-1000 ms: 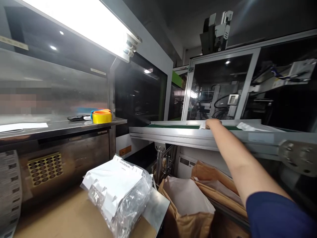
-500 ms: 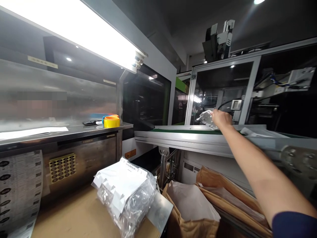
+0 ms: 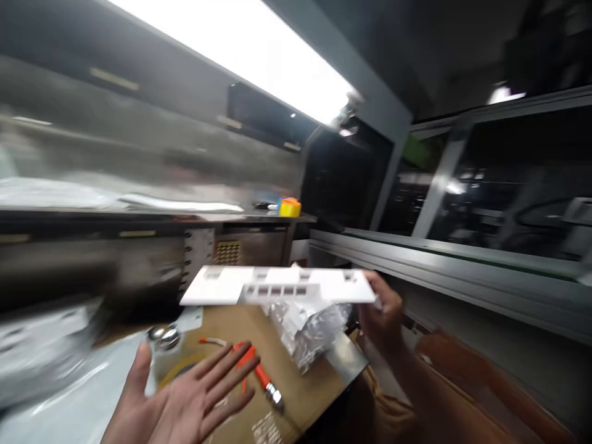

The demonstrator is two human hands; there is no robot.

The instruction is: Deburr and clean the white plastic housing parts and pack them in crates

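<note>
My right hand (image 3: 385, 313) grips the right end of a white plastic panel (image 3: 342, 288) with rectangular cutouts, held level above the cardboard-covered worktop. My left hand (image 3: 182, 398) is open, palm up and fingers spread, below and to the left of the panel, apart from it. Under the left fingertips lies an orange-handled tool (image 3: 261, 372) with a metal fitting. Behind it, partly covered by the panel, rests a clear plastic bag (image 3: 319, 333) with white parts.
Cardboard (image 3: 319, 394) covers the worktop. A yellow tape roll (image 3: 290, 208) sits on the metal shelf (image 3: 217, 217). Along the right runs a conveyor (image 3: 370, 253), with brown bags (image 3: 467, 364) below it. Blurred plastic-wrapped white parts (image 3: 46, 345) stand at left.
My right hand has come back from the conveyor with the white panel. My left hand has entered the view, open. The view has swung left.
</note>
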